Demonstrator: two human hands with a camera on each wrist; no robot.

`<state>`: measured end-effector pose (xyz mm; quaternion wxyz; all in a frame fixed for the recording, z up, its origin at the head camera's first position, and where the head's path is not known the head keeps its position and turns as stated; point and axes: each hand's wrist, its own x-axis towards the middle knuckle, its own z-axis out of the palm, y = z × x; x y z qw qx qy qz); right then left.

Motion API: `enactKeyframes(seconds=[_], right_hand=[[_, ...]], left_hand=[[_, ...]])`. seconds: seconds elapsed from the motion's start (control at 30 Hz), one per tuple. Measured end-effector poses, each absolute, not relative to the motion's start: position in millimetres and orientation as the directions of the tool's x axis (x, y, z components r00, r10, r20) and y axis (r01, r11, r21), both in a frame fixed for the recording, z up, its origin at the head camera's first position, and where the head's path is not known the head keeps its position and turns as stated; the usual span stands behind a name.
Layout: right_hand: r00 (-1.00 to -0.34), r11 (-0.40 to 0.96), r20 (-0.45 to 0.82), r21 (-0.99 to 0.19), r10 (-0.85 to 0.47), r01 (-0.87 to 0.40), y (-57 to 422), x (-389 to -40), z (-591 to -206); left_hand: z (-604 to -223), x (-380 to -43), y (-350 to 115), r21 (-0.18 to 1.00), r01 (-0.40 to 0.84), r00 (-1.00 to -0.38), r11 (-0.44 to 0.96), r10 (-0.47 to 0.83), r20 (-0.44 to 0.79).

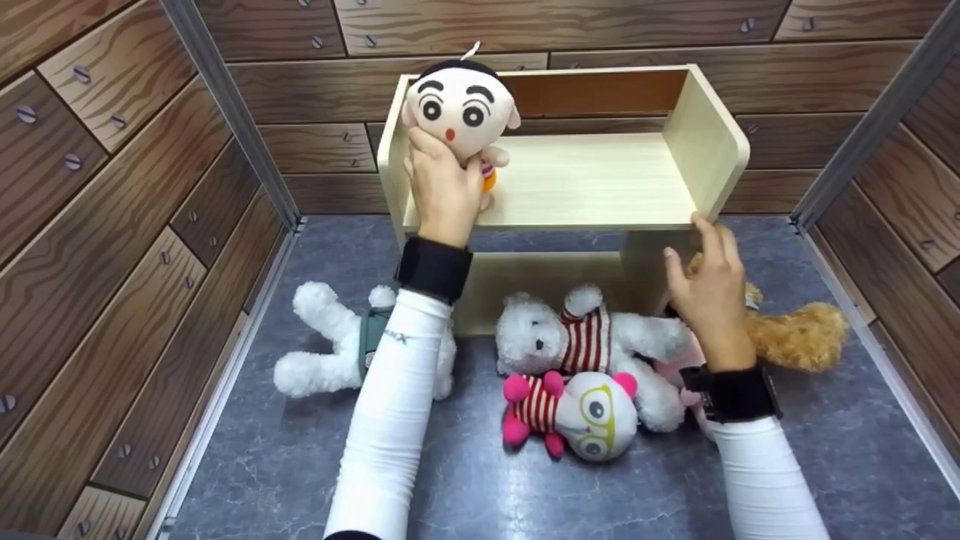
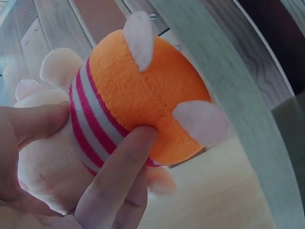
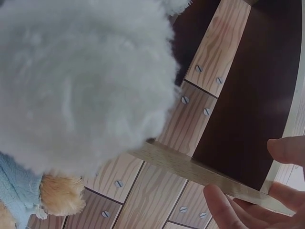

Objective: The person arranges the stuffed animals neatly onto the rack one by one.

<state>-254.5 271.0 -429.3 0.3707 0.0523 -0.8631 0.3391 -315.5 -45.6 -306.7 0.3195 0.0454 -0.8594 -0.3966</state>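
In the head view my left hand [image 1: 444,184] holds a plush doll [image 1: 459,112] with black hair, thick brows and a red mouth over the left part of the wooden shelf's upper board [image 1: 592,180]. From the left wrist camera, the doll's orange shorts [image 2: 128,71] and pink-striped shirt show, with thumb and fingers pinching its body from both sides. The right hand [image 1: 712,289] touches the front right corner of the shelf, fingers fairly straight. In the right wrist view its fingertips lie along the light edge of a panel [image 3: 200,171].
On the floor lie a white plush bear in a striped shirt [image 1: 589,337], a pink-limbed plush with yellow glasses [image 1: 596,424], a white plush in green [image 1: 337,349] and a brown plush [image 1: 799,337]. Wood-patterned walls [image 1: 127,300] enclose the space.
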Motion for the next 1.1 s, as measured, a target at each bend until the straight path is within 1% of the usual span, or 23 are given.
enactKeyframes(seconds=[0.23,0.43,0.73,0.83,1.1], right_hand=[[-0.717,0.775,0.678,-0.536,0.158,-0.336,274,-255,-428],[-0.716,0.777,0.678,-0.536,0.164,-0.329,276,-254,-428],[-0.707,0.777,0.691,-0.525,0.151,-0.347,275,-254,-427],[-0.702,0.782,0.697,-0.516,0.146,-0.35,274,-254,-428],[-0.711,0.791,0.689,-0.51,0.139,-0.339,271,-252,-429]], left_hand=[[-297,-338,-41,0.713,0.129,-0.823,0.689,-0.326,0.464],[-289,-354,-38,0.721,0.142,-0.829,0.678,-0.317,0.461],[-281,-372,-40,0.733,0.046,-0.854,0.679,-0.353,0.381],[-281,-376,-44,0.744,0.035,-0.861,0.668,-0.358,0.362],[-284,-388,-50,0.731,0.026,-0.852,0.682,-0.367,0.373]])
